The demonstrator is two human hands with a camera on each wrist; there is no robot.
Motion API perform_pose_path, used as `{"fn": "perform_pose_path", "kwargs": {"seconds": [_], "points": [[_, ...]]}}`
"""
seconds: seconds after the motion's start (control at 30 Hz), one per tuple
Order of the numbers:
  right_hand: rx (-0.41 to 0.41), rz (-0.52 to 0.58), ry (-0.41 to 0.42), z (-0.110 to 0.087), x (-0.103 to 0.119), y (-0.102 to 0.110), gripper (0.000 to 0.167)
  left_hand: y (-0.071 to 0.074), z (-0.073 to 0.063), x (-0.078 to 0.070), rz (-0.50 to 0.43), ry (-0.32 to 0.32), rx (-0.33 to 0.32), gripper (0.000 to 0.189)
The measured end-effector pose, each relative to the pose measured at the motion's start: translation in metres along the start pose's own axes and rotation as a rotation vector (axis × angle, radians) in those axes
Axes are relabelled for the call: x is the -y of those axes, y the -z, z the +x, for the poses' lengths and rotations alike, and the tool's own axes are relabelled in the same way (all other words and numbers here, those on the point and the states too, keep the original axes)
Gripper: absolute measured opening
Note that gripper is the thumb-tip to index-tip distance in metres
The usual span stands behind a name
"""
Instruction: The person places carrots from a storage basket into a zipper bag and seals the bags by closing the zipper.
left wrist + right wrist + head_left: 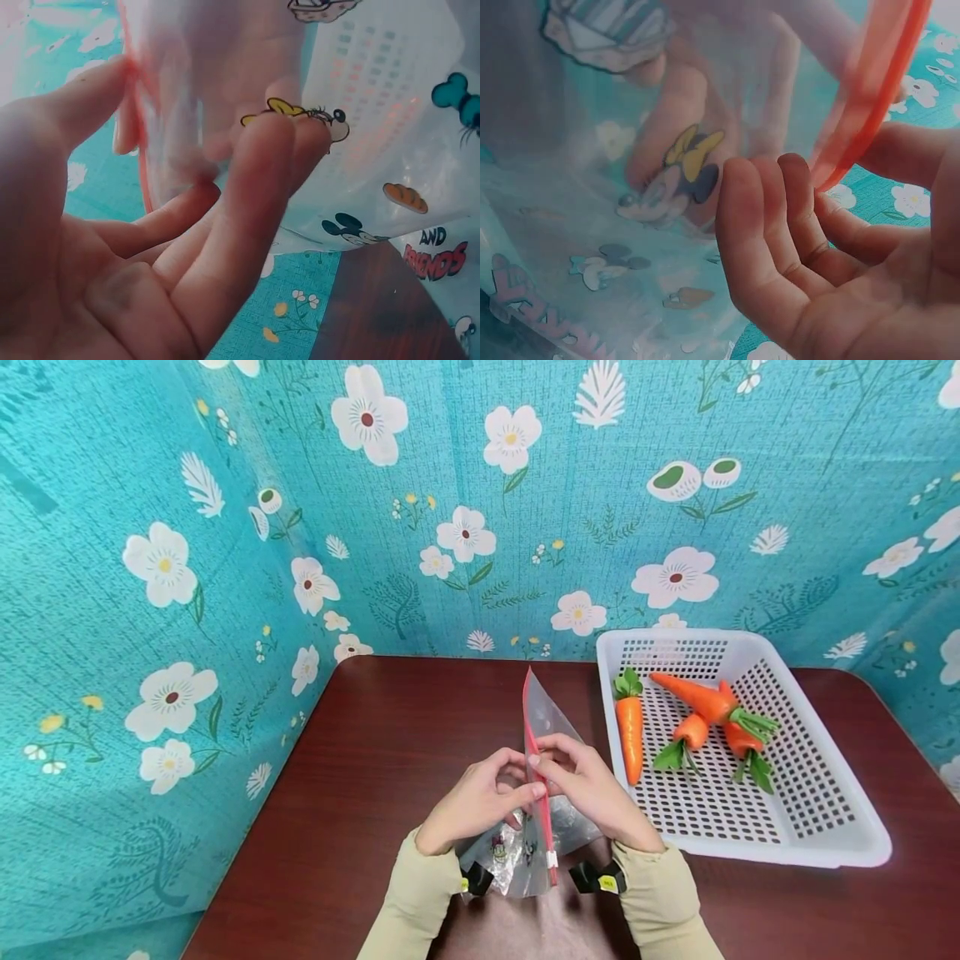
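A clear plastic zip bag with cartoon prints stands between both hands, its red zip edge running upright. A small white slider sits near the zip's lower end. My left hand pinches the red edge from the left, thumb against the strip. From the other side my right hand holds the same edge, slightly farther from me. In the left wrist view the other fingers curve beside the clear film. The right wrist view shows several fingertips against the printed side.
To the right, a white perforated basket holds several carrots with green tops, one carrot lying along its left wall. The dark red-brown table lies beneath, with a blue flowered cloth behind and at the left.
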State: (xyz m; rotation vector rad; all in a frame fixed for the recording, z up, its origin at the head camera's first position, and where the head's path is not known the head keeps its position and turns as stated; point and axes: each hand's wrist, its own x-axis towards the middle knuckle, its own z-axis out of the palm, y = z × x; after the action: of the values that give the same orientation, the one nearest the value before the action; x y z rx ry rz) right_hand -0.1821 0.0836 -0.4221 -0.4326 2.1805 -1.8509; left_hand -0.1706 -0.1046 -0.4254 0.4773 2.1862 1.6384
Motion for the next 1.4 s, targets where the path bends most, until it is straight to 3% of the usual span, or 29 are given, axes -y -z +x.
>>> {"fn": "perform_pose_path", "kwargs": {"seconds": [0.47,0.7,0.93,1.07,1.27,1.4], "points": [[-0.011,-0.009,-0.003,-0.001,-0.001,0.0,0.034,0.0,0.001,-0.002,0.009,-0.029,0.002,0.042],[-0.051,-0.001,0.008,-0.003,0.0,0.0,0.03,-0.003,0.001,-0.002,0.0,-0.048,0.002,0.034],[-0.112,-0.167,0.077,-0.005,0.001,-0.001,0.026,-0.006,0.001,-0.001,0.034,-0.056,-0.018,0.035],[-0.14,-0.254,0.116,-0.006,0.003,-0.002,0.026,-0.004,0.0,-0.002,0.101,-0.097,-0.06,0.046],[-0.179,-0.364,0.101,-0.007,0.008,-0.006,0.037,-0.002,-0.001,-0.002,0.167,-0.152,-0.126,0.065],[-0.186,-0.409,0.111,-0.009,0.01,-0.006,0.046,0.0,-0.001,-0.001,0.188,-0.229,-0.114,0.049]]}}
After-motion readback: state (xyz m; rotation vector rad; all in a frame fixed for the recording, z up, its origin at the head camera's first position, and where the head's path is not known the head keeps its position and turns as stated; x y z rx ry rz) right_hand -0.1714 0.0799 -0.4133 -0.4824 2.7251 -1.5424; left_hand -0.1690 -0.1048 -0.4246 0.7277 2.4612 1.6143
